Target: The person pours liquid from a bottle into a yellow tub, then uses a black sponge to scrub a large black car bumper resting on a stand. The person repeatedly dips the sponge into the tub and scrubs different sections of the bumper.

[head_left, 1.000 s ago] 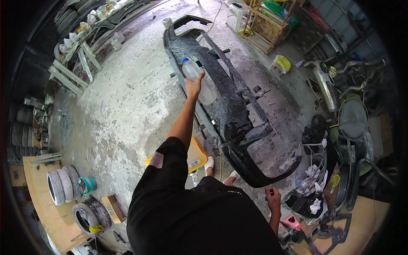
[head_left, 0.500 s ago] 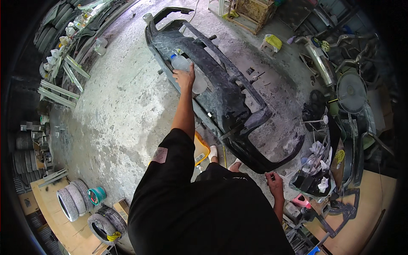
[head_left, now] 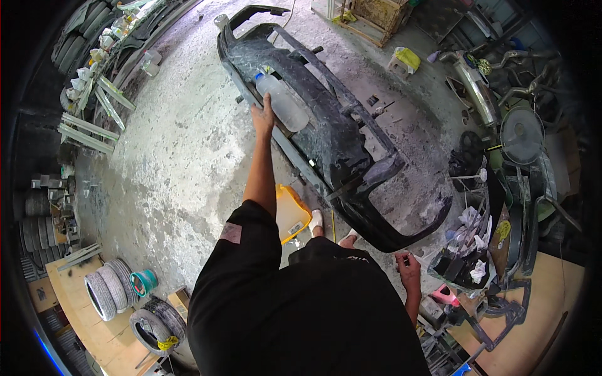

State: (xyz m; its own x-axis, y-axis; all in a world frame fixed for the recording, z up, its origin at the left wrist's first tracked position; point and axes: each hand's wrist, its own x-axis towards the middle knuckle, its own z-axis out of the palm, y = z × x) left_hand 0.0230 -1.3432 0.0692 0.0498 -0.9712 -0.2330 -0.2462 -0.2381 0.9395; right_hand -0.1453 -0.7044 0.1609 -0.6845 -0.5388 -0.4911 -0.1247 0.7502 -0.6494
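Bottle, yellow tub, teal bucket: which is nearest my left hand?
The blue-capped bottle on the bumper, right by your left hand; yellow tub and teal bucket are farther.

The long, cloudy, see-through bottle [head_left: 287,108] looks like smooth plastic. The big, dark, curved car bumper [head_left: 333,135] looks like plastic, dull and dusty on top but shiny black at its near end. The grey floor [head_left: 169,156] is rough and patchy. The black shirt [head_left: 307,307] is dull cloth. The fat silver pipe [head_left: 479,89] is shiny metal.
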